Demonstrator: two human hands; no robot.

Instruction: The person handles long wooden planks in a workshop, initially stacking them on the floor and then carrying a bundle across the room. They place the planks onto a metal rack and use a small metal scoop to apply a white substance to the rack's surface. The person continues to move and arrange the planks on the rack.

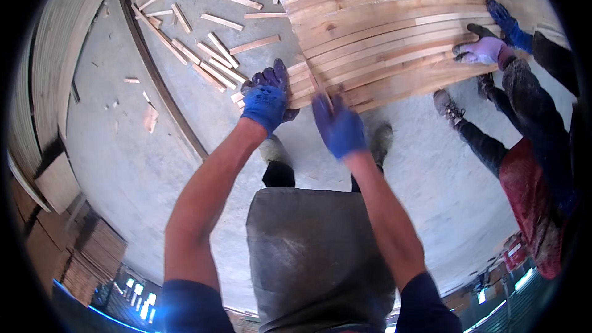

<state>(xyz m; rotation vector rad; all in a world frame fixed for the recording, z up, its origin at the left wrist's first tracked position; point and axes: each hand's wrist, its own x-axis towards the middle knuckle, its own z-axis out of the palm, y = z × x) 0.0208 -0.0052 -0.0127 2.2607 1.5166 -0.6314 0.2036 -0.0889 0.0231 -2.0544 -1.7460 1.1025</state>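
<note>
My left hand (268, 98), in a blue glove with a dark coated palm, is closed around the left ends of several wooden strips (298, 80) at the near edge of a wide wooden panel (370, 21). The gloved right hand (339, 124), smeared by motion, is just right of it at the panel's near left corner. From its fingers a thin, narrow blade-like tool (315, 79) points up and away across the strips; blur hides its exact kind.
Short wooden offcuts (219, 55) litter the concrete floor at the far left, beside a long dark curved bar (161, 77). Stacked boards (68, 55) line the left side. At the right, co-workers' gloved hands, one purple (484, 49) and one blue (509, 24), rest on the panel.
</note>
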